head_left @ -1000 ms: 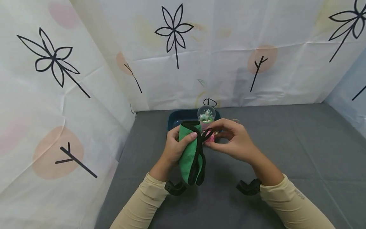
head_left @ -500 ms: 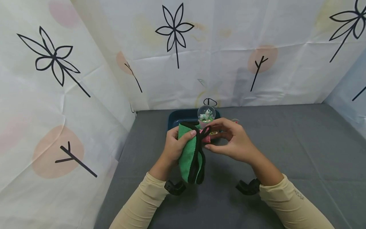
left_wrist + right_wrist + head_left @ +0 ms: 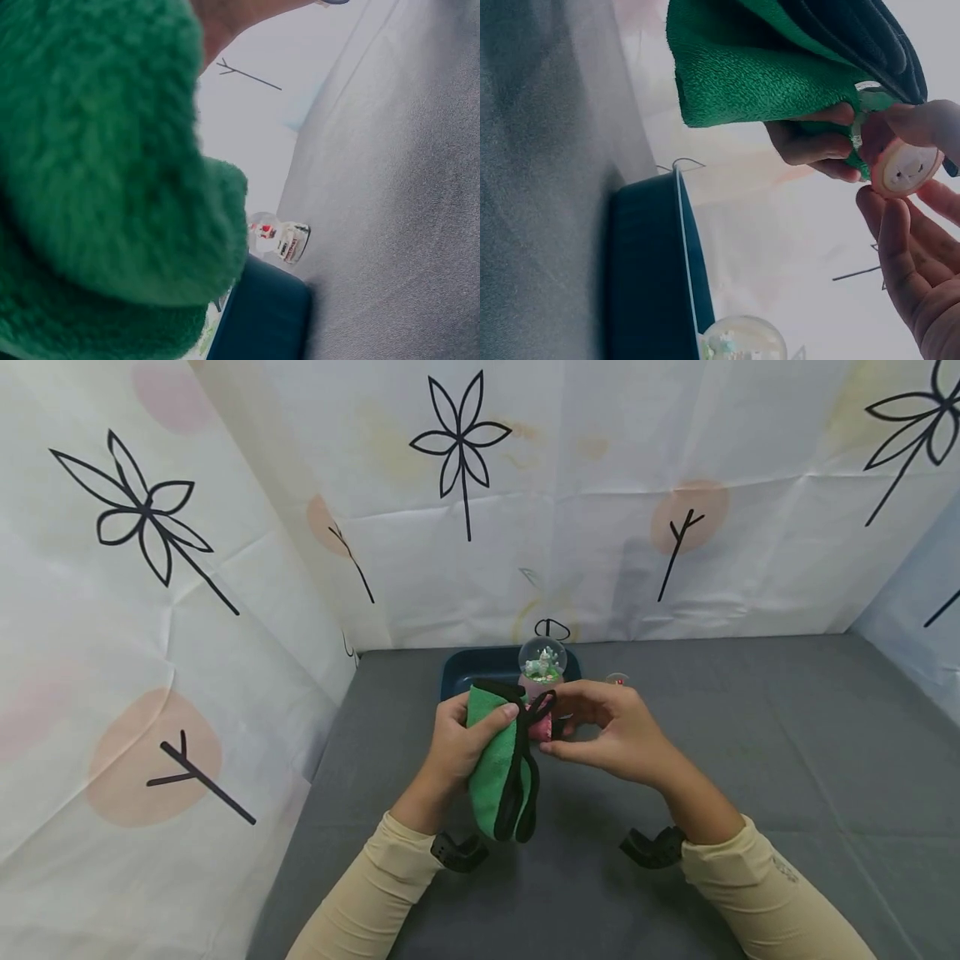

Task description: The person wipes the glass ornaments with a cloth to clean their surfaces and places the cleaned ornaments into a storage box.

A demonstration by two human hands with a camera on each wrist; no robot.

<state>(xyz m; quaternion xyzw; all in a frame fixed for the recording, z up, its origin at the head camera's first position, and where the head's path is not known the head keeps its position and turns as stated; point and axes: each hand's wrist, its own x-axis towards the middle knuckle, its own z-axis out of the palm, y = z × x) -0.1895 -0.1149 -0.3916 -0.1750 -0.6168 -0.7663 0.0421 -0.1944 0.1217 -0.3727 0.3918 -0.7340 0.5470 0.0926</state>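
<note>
My left hand (image 3: 459,747) grips a folded green cloth (image 3: 491,768) with black edging. In the left wrist view its fluffy pile (image 3: 105,150) fills much of the picture. My right hand (image 3: 618,735) pinches a small pink-based object (image 3: 542,727) against the cloth's right side. The right wrist view shows its round underside (image 3: 909,169) held between thumb and fingers, with a clear part beside the cloth; it looks like a small snow globe. The cloth and my fingers hide the rest of it. Left-hand fingers (image 3: 817,146) press the cloth from behind.
A dark blue tray (image 3: 472,662) stands at the back of the grey table (image 3: 750,760). A snow globe (image 3: 542,662) with a green-and-white figure is at its right part. Another globe (image 3: 281,236), with a red figure, stands beyond the tray. Patterned white cloth (image 3: 600,552) hangs behind.
The pink-based object has shifted slightly left and turned. My right fingers have changed their hold and dipped a little. My left hand and the cloth stay almost still.
</note>
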